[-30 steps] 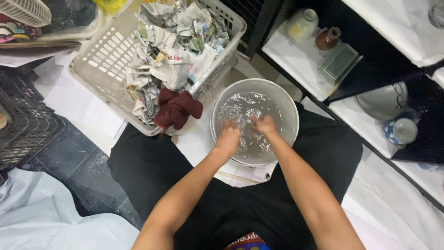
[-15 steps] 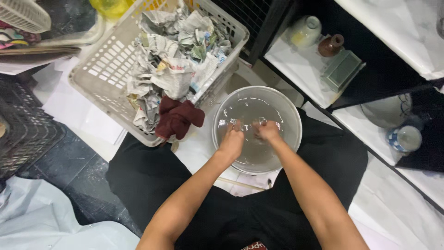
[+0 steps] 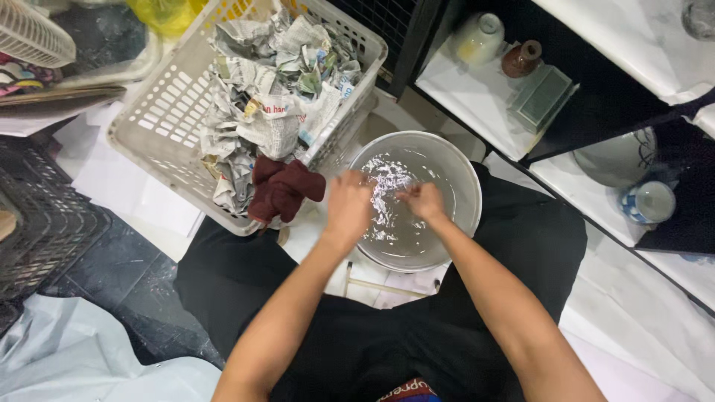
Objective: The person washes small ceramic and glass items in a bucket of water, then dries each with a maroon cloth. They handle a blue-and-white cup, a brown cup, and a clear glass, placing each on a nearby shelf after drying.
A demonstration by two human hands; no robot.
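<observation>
A round grey basin (image 3: 465, 175) of rippling water stands on the floor between my legs. Both my hands hover just above the water, close together. My left hand (image 3: 348, 205) is curled into a fist over the basin's left side. My right hand (image 3: 423, 201) has its fingers bent and pointing toward the left hand. I see nothing clearly held in either hand. A dark red cloth (image 3: 283, 187) hangs over the near corner of a white laundry basket (image 3: 153, 112) right beside my left hand.
The basket holds crumpled newspaper (image 3: 272, 89). A black crate (image 3: 41, 223) sits at the left and white sheeting (image 3: 67, 357) at the lower left. On the low shelves at the right stand a pale jar (image 3: 477, 39), a brown pot (image 3: 520, 59), a flat box (image 3: 542, 97) and a blue-and-white cup (image 3: 649, 202).
My hands have come up out of the water and drawn together above it. The view has shifted slightly, and the water still ripples.
</observation>
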